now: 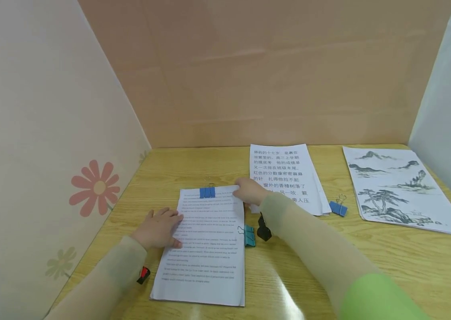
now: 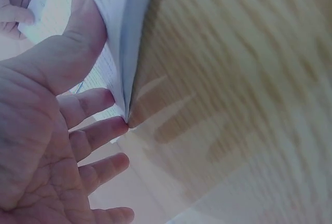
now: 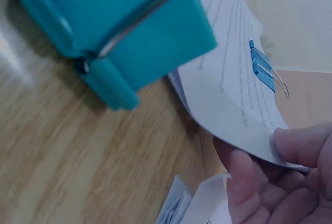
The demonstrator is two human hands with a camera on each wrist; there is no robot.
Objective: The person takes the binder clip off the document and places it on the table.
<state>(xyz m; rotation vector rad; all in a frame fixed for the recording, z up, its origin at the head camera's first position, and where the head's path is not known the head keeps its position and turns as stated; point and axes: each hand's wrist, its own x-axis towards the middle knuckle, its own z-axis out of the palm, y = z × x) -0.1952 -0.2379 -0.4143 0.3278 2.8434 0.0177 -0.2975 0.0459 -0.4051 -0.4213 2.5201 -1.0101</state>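
A stack of printed sheets (image 1: 205, 249) lies lengthwise on the table, a blue binder clip (image 1: 207, 192) at its top edge. My left hand (image 1: 159, 229) rests at the stack's left edge with its fingers spread. In the left wrist view, the thumb (image 2: 85, 37) lies over the page and the fingertips touch the paper's edge. At the top right corner my right hand (image 1: 251, 191) pinches the sheets, thumb above and fingers beneath, the corner curving upward in the right wrist view. Beside the right edge sits a teal binder clip (image 1: 250, 235), large in the right wrist view.
Behind my right hand lies a stack with large Chinese text (image 1: 281, 173). Right of it is another blue binder clip (image 1: 338, 208), then sheets with ink landscape drawings (image 1: 401, 191). Upright panels (image 1: 281, 71) border the table's back and sides.
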